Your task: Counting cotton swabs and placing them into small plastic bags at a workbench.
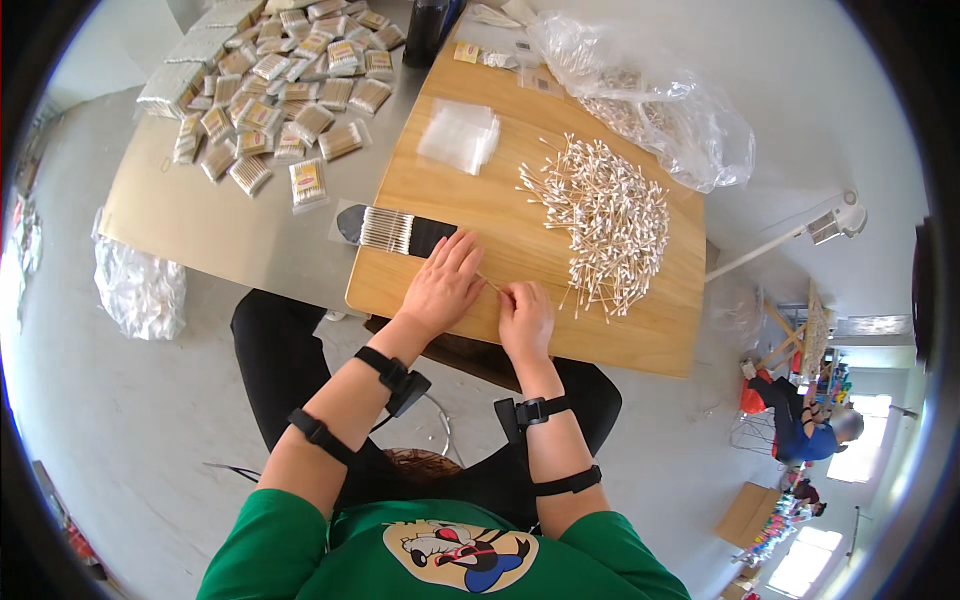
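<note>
One end of the black strip is covered by the left hand. The thin stick at the right hand is partly hidden. A dark cylinder is cut off by the upper edge.

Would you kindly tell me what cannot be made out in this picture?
All in the head view:
Black strip, right end: partly covered by the left hand.
Thin stick by the right hand: too small, partly hidden by the hands.
Loose swab pile, lower layers: buried under the top swabs.
Dark container, top: cut off by the upper edge.
</note>
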The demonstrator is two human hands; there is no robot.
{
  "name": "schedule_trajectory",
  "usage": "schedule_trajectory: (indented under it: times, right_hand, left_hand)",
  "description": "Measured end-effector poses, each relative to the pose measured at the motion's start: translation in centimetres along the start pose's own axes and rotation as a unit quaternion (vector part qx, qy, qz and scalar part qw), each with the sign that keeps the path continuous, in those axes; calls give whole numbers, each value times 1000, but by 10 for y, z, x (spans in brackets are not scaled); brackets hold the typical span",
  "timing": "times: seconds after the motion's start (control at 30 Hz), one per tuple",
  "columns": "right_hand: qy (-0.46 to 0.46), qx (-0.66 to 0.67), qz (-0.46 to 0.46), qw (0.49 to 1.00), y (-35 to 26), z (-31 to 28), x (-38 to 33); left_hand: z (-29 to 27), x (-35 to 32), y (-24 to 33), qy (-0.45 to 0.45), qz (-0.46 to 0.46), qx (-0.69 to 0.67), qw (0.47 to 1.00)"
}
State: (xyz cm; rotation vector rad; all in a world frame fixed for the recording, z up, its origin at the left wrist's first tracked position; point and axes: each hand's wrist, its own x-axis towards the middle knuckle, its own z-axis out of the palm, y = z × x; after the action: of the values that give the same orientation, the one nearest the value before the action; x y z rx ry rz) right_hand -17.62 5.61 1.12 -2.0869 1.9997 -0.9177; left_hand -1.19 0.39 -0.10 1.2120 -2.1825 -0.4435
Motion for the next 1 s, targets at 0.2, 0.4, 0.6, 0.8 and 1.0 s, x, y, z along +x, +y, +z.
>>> schedule_trajectory:
  times: [0.2, 0.4, 0.6, 0.8, 1.0]
  right_hand:
    - [58, -25, 54, 997, 22, 1, 14]
    - [69, 6, 29, 997, 12, 6, 57]
    - [69, 16, -48, 996, 10, 22, 132]
    - [17, -44, -129, 990, 20, 46, 255]
    - [-3, -100, -194, 976, 12, 101, 367]
  left_hand:
    - [13, 4, 1, 4, 1, 32, 999]
    - [9, 2, 0, -1, -6, 31, 1000]
    - [3, 3, 1, 15, -8, 20, 1000]
    - [0, 5, 6, -9, -13, 18, 1000]
    - [-6, 6, 5, -46, -25, 8, 999]
